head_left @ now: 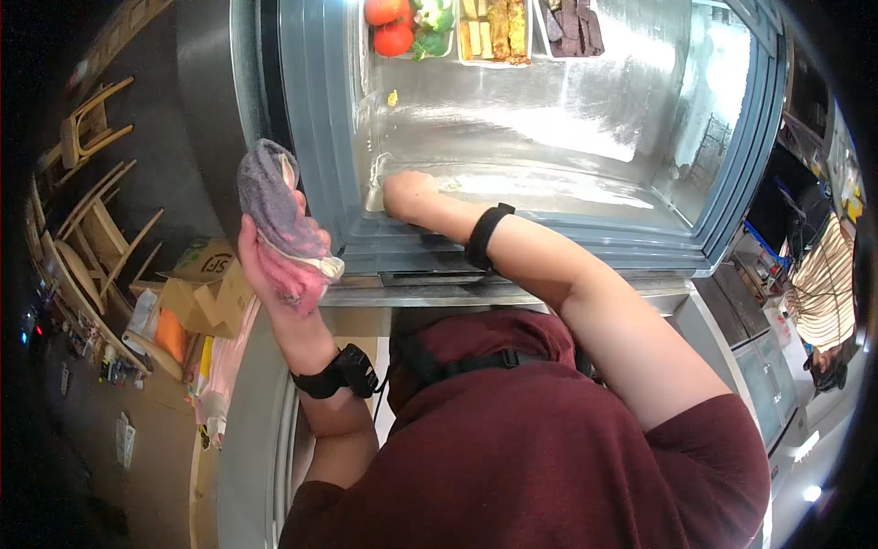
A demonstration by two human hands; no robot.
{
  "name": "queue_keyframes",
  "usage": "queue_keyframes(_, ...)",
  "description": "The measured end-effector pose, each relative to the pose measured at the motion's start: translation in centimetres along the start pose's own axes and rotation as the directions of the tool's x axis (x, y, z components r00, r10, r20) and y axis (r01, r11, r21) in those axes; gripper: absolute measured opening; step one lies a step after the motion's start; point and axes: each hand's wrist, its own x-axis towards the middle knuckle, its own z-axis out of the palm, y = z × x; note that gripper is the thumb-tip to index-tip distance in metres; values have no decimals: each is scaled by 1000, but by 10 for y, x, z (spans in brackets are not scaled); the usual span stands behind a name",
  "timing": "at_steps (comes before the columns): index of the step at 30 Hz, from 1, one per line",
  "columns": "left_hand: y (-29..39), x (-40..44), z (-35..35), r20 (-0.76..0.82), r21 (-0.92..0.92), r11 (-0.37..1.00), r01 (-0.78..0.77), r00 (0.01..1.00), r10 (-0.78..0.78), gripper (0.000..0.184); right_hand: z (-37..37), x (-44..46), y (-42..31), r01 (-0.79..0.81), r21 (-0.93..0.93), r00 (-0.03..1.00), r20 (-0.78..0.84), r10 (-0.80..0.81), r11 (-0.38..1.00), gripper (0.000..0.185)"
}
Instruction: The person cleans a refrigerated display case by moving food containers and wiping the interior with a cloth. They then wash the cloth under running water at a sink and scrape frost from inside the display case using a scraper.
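My left hand (253,253) grips a grey and pink cloth (274,197) just outside the left edge of a blue-grey framed cabinet (320,119). Inside it, my right hand (410,195) reaches down to the near left corner of the shiny metal floor (540,119). Its fingers are curled, and whatever they might hold is hidden. Pale wet residue lies beside that hand. Further in, a small yellow scrap (392,97) rests on the metal.
Along the cabinet's far side stand white trays with tomatoes (393,39) and broccoli (430,41), yellow and brown strips (494,32), and dark strips (574,29). Wooden chairs (99,238) and a cardboard box (206,288) are at left. A person in a striped top (821,274) is at right.
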Motion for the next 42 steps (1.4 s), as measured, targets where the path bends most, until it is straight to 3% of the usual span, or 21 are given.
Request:
queue_keyframes(5,0,1,4,-3,-10,1000,8,1000,-8,52,4,2,-10,-48,85,997,-50,52,995,23)
queue_keyframes(8,-1,2,1,14,-40,999,18,1000,-17,54,-18,-13,-20,-69,164,997,41,63,984,23)
queue_keyframes(12,-4,6,2,-21,-15,999,33,999,-33,55,-21,1,-35,69,92,995,62,-75,993,19)
queue_keyframes(15,-5,9,4,-28,16,1000,12,1000,-12,56,-22,40,-12,296,2,943,160,-292,955,16)
queue_keyframes(17,-5,7,1,-25,10,1000,18,1000,-17,56,-28,54,11,260,51,953,150,-264,964,15)
queue_keyframes(19,-3,6,-3,-41,2,1000,9,999,-9,56,-24,54,40,156,345,981,59,-187,925,20)
queue_keyframes(20,-2,5,-4,-48,0,1000,9,999,-9,56,-23,52,50,73,505,991,57,-117,860,22)
queue_keyframes(21,-2,4,-4,-39,-8,1000,9,999,-9,56,-23,42,52,-97,667,986,165,-19,738,23)
queue_keyframes(22,-2,4,-4,-29,-15,1000,13,1000,-13,55,-21,30,51,-268,781,956,289,54,565,25)
queue_keyframes(23,-2,4,-4,-17,-21,1000,18,1000,-19,55,-15,14,47,-287,920,957,290,30,269,20)
queue_keyframes(27,-5,0,4,-51,9,1000,-7,999,8,55,-14,-28,14,-207,969,977,197,85,132,20)
queue_keyframes(28,-5,0,5,-51,6,1000,-4,999,4,55,-29,-38,12,-127,860,991,127,34,495,27)
queue_keyframes(29,-5,0,6,-51,2,1000,-1,999,1,55,-17,-28,10,14,816,992,-85,96,578,28)
queue_keyframes(31,-4,-1,5,-36,27,1000,3,999,-2,55,5,-6,-7,232,625,856,-495,150,745,31)
queue_keyframes(32,-3,-2,4,-31,40,999,6,1000,-5,55,9,-7,-14,256,668,850,-500,167,699,34)
queue_keyframes(35,-5,-3,0,-58,63,998,-14,998,18,55,12,-13,-39,214,753,878,-427,216,622,33)
queue_keyframes(36,-5,-2,1,-64,68,997,-20,998,24,55,9,-12,-40,111,798,973,-207,98,592,32)
queue_keyframes(37,-5,-2,2,-71,73,997,-26,997,31,56,5,-12,-40,-3,817,999,26,-32,576,30)
queue_keyframes(38,-5,-3,2,-81,80,996,-30,996,36,56,3,-13,-41,-120,811,952,257,-165,573,29)
queue_keyframes(41,-5,-3,2,-59,112,993,-41,997,48,56,-3,-17,-34,-216,874,933,316,-171,435,26)
queue_keyframes(42,-4,-4,1,-49,98,995,-35,998,40,56,-5,-24,-33,-117,911,983,164,-88,395,26)
